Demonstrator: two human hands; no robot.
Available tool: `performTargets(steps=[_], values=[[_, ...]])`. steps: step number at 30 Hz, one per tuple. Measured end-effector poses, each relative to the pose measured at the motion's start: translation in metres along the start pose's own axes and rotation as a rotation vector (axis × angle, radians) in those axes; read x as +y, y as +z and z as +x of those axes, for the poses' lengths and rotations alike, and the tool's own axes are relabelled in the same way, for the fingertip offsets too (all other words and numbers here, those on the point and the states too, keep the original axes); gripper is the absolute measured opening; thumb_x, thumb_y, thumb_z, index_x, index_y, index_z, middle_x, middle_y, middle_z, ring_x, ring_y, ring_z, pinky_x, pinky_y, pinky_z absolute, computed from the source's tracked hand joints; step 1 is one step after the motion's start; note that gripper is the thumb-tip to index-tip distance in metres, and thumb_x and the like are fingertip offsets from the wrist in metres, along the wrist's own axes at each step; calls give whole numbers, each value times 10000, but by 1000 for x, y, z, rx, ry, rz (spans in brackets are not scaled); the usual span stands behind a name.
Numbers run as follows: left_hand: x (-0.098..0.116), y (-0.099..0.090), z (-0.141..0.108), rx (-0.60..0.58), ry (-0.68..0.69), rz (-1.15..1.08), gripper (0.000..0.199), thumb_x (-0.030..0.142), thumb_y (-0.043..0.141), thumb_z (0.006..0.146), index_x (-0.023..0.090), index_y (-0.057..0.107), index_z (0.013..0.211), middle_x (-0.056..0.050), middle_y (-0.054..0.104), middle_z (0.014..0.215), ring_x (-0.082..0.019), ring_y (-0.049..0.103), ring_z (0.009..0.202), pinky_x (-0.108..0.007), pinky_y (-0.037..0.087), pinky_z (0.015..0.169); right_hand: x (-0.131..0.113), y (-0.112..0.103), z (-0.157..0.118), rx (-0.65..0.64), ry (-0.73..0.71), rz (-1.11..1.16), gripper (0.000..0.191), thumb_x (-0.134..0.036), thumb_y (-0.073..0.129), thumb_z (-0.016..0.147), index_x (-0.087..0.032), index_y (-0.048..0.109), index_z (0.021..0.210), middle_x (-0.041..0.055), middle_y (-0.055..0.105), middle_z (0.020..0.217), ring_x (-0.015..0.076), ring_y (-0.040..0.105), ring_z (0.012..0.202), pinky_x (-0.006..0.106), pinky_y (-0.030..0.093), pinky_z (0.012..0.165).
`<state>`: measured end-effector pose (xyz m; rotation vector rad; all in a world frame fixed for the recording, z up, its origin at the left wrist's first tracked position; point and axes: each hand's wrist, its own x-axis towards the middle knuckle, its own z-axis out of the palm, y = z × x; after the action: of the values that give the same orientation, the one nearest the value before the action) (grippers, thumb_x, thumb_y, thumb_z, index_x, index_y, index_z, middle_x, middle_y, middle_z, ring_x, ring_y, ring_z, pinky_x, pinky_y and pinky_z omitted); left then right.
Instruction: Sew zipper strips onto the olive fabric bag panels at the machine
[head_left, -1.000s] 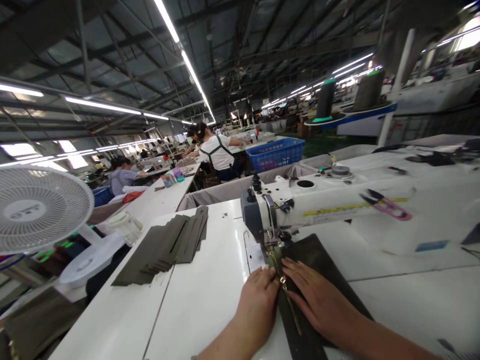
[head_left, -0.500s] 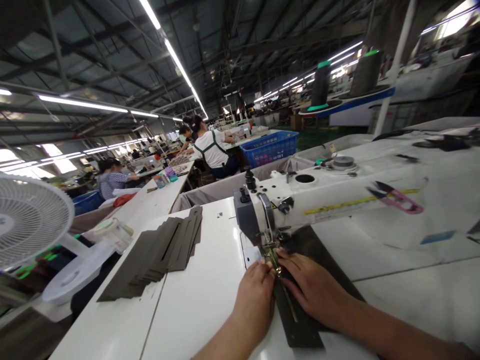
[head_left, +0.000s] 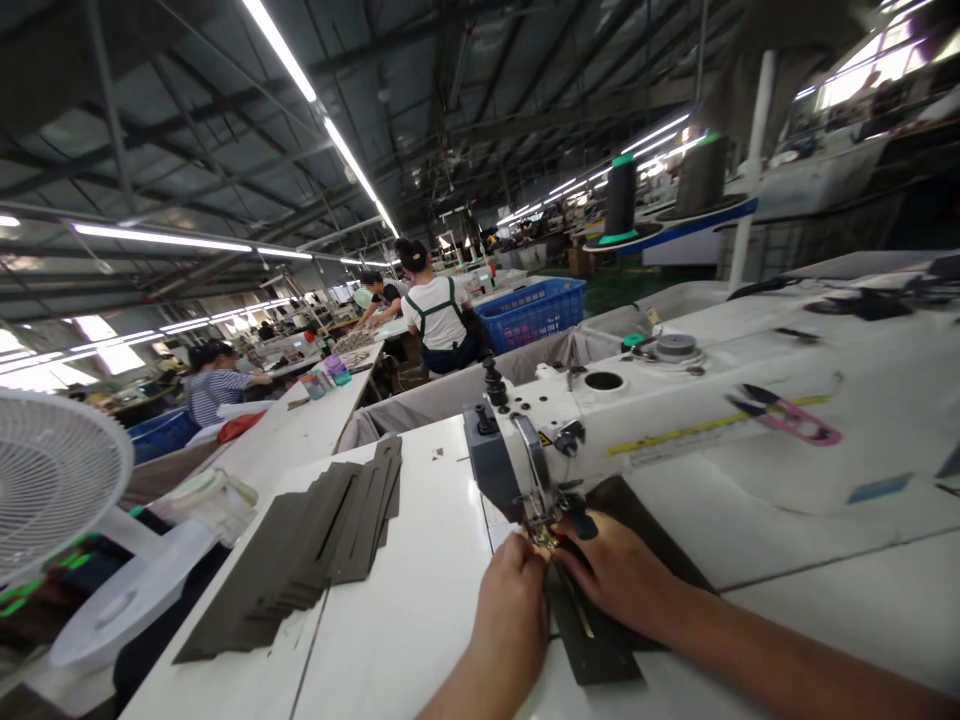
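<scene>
A dark grey-brown fabric piece (head_left: 600, 655) lies under the needle area of a white sewing machine (head_left: 491, 465). Along its middle runs a brass-coloured zipper (head_left: 580, 612). My left hand (head_left: 514, 600) is closed at the left edge of the piece, its fingertips pinched by the zipper just in front of the presser foot. From the other side my right hand (head_left: 622, 575) grips the piece, thumb and bent fingers close to the zipper. The fingertips of both hands nearly meet, and they partly hide the brass part between them.
Overlapping dark fabric pieces (head_left: 300, 550) lie on the white table to the left. A white fan (head_left: 56, 480) stands beyond them. Pink thread snips (head_left: 795, 420) rest on the machine arm. Behind are a blue basket (head_left: 532, 315) and seated people, one in a white shirt (head_left: 437, 318).
The camera view has shifted slightly. My right hand's fingers have bent in closer to the presser foot, and my left fingertips are pinched tighter by the zipper.
</scene>
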<state>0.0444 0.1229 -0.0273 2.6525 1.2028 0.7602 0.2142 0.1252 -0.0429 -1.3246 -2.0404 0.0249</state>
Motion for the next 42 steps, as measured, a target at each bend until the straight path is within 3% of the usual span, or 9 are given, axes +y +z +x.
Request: performTargets(steps=[5,11,14,18,22,27,34,38,42], values=[[4,-3,-1,16,5,24,238,87,408,836,157,605,949,-114,558,1018,-227,547,920,-358,493,806,-1,3,5,80,88,-19,138,-150,491,761,-149,615,821,96,636,848,207,598,808,308,488,748],[5,-3,3,59,56,20,244,67,418,806,162,615,915,-105,574,1007,-223,552,932,-360,500,819,-10,14,16,168,183,-134,185,-127,424,794,-140,603,751,137,612,775,277,569,794,429,457,755],[6,-6,4,80,65,81,237,57,442,777,160,623,890,-102,596,951,-227,563,904,-375,512,817,-12,8,18,152,179,-149,234,-109,399,817,-144,603,708,126,618,727,259,588,741,402,476,715],[9,-7,-6,91,113,97,301,29,484,713,159,628,944,-86,633,951,-231,579,918,-421,482,902,-16,-17,-9,41,-9,-87,201,-195,511,810,-133,632,958,113,654,976,221,606,921,332,490,820],[10,1,-22,154,156,27,292,34,492,752,157,632,977,-81,657,1017,-220,605,940,-382,505,889,-24,-34,-46,-95,-331,-50,504,-276,597,766,-50,531,1211,173,548,1232,254,522,1128,351,454,938],[12,2,-24,115,219,78,260,53,486,793,121,627,1001,-119,655,1035,-234,613,975,-405,490,921,-31,-34,-57,-122,-320,-47,439,-181,518,794,-39,540,1209,176,518,1258,245,489,1167,345,447,955],[8,-8,-8,58,244,135,251,84,472,807,116,613,1012,-127,648,1016,-242,609,968,-421,503,901,-28,-33,-41,-149,-321,-65,456,-170,497,786,26,525,1196,221,526,1235,274,491,1161,386,438,966],[5,-10,-1,30,228,133,316,54,456,766,138,599,1035,-113,643,1025,-237,604,956,-434,512,878,-21,-33,-30,-167,-416,-127,457,-107,424,757,46,534,1173,227,536,1221,278,497,1152,392,438,965],[5,-15,-5,-22,213,116,354,43,439,746,131,598,1051,-123,632,1054,-241,586,1000,-441,487,910,-19,-21,-33,-42,-449,-197,422,-27,370,746,-5,593,1104,186,615,1121,242,578,1045,370,492,898]])
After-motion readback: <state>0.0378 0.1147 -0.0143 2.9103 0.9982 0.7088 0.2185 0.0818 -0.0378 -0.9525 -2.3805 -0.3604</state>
